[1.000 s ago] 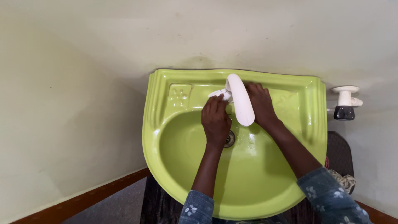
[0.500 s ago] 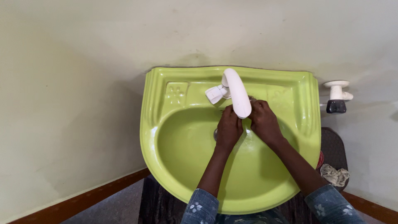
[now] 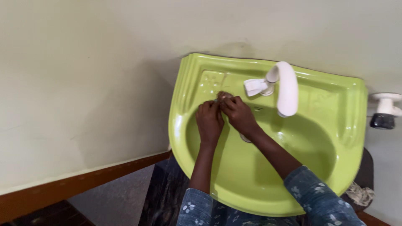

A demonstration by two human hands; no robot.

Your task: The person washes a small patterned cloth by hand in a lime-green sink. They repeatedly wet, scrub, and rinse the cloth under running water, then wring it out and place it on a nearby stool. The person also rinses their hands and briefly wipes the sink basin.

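Note:
A lime-green wash basin (image 3: 335,125) is fixed to a pale wall. My left hand (image 3: 209,120) and my right hand (image 3: 238,112) meet at the basin's back left, just below the moulded soap recess (image 3: 210,80). Their fingertips press together around a small pale object (image 3: 224,96), most of it hidden. My right fingers curl over it; my left fingers are bent against them. The white tap (image 3: 287,88) with its side lever (image 3: 254,86) stands to the right of both hands. My right wrist partly covers the drain (image 3: 244,137).
A white and black wall tap (image 3: 384,110) sticks out to the right of the basin. A crumpled cloth (image 3: 358,194) lies on a dark surface at the lower right. A brown skirting strip (image 3: 83,184) runs along the wall at the left.
Both hands have left the tap and moved left to the soap recess corner. The camera view has swung left, so the basin now sits further right.

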